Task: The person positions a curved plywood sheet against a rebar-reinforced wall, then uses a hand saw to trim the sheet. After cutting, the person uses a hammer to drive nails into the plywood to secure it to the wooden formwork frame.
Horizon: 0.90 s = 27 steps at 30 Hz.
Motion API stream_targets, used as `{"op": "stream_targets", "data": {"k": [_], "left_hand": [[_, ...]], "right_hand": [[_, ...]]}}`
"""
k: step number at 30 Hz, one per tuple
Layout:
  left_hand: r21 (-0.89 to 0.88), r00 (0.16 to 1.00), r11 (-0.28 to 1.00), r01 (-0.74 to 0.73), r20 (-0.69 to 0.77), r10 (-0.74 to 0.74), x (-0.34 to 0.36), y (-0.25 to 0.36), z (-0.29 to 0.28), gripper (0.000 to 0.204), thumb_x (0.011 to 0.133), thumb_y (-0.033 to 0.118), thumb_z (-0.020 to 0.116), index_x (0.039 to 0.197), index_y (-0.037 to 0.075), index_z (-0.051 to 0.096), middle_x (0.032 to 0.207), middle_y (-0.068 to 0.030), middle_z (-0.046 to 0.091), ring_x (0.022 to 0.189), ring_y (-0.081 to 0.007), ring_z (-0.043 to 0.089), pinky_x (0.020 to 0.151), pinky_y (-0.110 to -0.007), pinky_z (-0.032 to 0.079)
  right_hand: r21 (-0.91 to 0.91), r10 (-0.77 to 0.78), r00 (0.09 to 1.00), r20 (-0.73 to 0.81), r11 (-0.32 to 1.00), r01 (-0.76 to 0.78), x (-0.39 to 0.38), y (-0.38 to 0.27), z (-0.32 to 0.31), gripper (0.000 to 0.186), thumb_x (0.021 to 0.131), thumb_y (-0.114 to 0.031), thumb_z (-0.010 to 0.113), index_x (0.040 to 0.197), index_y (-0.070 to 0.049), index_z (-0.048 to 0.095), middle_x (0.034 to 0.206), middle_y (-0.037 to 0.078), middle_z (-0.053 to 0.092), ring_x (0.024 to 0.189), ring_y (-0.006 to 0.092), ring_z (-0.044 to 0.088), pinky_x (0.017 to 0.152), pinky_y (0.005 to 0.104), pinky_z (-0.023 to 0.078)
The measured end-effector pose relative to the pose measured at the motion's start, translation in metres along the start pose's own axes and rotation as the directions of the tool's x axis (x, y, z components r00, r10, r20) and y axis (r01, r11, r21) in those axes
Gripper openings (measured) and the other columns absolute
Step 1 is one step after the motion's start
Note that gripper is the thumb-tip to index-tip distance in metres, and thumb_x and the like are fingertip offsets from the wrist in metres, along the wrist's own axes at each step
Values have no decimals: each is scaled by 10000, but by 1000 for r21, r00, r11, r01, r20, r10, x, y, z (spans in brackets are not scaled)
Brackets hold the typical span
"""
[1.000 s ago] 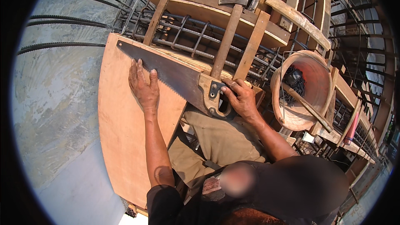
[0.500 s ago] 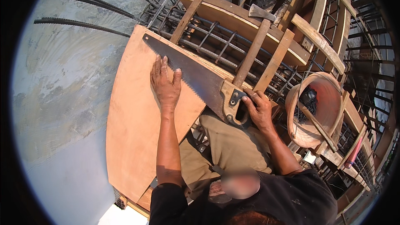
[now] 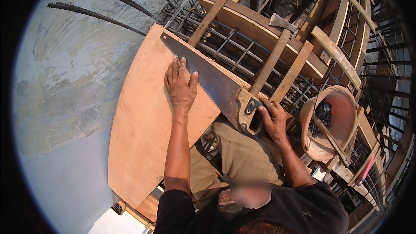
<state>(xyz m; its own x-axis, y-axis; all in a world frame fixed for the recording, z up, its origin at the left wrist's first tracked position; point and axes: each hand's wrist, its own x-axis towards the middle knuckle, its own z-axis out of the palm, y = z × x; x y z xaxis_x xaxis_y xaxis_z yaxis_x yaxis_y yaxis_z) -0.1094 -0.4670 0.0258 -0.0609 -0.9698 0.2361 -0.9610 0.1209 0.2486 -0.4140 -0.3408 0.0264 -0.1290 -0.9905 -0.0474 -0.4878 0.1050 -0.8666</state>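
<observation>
A hand saw [image 3: 216,85] lies flat along the far right edge of a plywood sheet [image 3: 143,121]. Its dark blade points to the far left, and the toothed edge faces me. My left hand [image 3: 181,87] lies flat on the plywood with fingers apart, the fingertips at the toothed edge. At the near end of the saw, my right hand [image 3: 274,119] is closed at the wooden handle [image 3: 243,106], thumb on top. The other fingers are partly hidden there. The sheet's near right edge lies beside my knee.
Steel bars [image 3: 242,52] form a cage beyond the sheet, crossed by wooden battens [image 3: 271,63]. A hatchet head [image 3: 282,22] rests on a curved board. To the right stands a bucket [image 3: 331,145] holding dark wire and a stick. A grey plastered wall [image 3: 65,104] rises at the left.
The view has shifted and turned slightly, so the scene sits further right at the top. Both hands, the saw and the plywood keep nearly the same places relative to each other.
</observation>
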Motion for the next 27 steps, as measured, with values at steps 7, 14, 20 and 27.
{"op": "stream_targets", "data": {"k": [7,14,20,27], "left_hand": [[57,1000,998,-12,16,11,2,7,-7,595,1024,412,566,1510,78,479,1589,-162,420,1467,-360,360,1212,-482,270],[88,999,996,0,38,-3,2,9,-7,605,1041,444,523,1524,86,463,1604,-149,401,1484,-347,332,1220,-479,253],[91,998,996,8,63,-14,2,8,-8,622,1051,466,486,1543,90,435,1622,-145,374,1499,-343,306,1229,-479,226],[111,998,994,7,63,-14,3,7,-5,624,1053,462,480,1550,90,424,1628,-147,365,1510,-338,288,1231,-479,212]], "right_hand": [[36,-4,1000,-9,999,5,-1,0,1,277,966,-169,708,1188,-4,729,896,123,659,811,210,656,733,323,513],[44,-8,1000,-12,999,8,-2,0,2,281,977,-176,701,1196,0,724,921,121,672,847,208,677,754,319,524],[31,-9,1000,-10,999,10,-3,1,3,291,980,-189,703,1198,2,723,932,124,676,866,211,684,771,319,530],[52,-10,1000,-15,999,11,-3,1,3,305,982,-204,704,1213,-5,720,938,124,675,880,208,681,781,319,528]]}}
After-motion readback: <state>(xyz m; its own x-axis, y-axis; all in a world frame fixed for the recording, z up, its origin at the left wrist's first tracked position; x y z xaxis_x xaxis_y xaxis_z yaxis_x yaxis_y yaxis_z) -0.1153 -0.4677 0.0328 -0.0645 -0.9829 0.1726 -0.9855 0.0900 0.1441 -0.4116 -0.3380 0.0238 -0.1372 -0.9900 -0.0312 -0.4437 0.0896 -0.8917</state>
